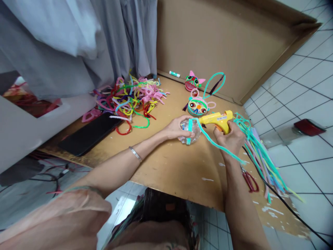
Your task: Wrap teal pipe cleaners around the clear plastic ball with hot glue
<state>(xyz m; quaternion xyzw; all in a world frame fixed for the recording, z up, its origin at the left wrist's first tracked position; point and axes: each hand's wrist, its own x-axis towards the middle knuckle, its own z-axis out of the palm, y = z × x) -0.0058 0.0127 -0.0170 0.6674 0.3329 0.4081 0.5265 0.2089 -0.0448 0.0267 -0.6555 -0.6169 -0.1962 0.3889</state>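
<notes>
My left hand [178, 127] is closed around a clear round plastic ball [184, 136], its thumb resting on the front. A turquoise pipe cleaner [212, 140] runs across the ball, and its loose end trails right over my right wrist. My right hand [231, 137] grips a yellow hot glue gun [221, 119], fingers about the handle and orange trigger. The gun's nozzle points left and lies close to the ball's upper right side; whether it touches, I cannot tell. Just behind stands a finished-looking animal lantern [197, 107] with pink round ears and a turquoise loop.
A smaller pink-eared figure [192, 82] and a glue stick [174, 74] lie by the cardboard wall. Tangled pipe cleaners [135, 95] and a black phone-like slab [91, 133] are left. At right are straight pipe cleaners [262, 159], red-handled scissors [250, 180] and a black cord [281, 199].
</notes>
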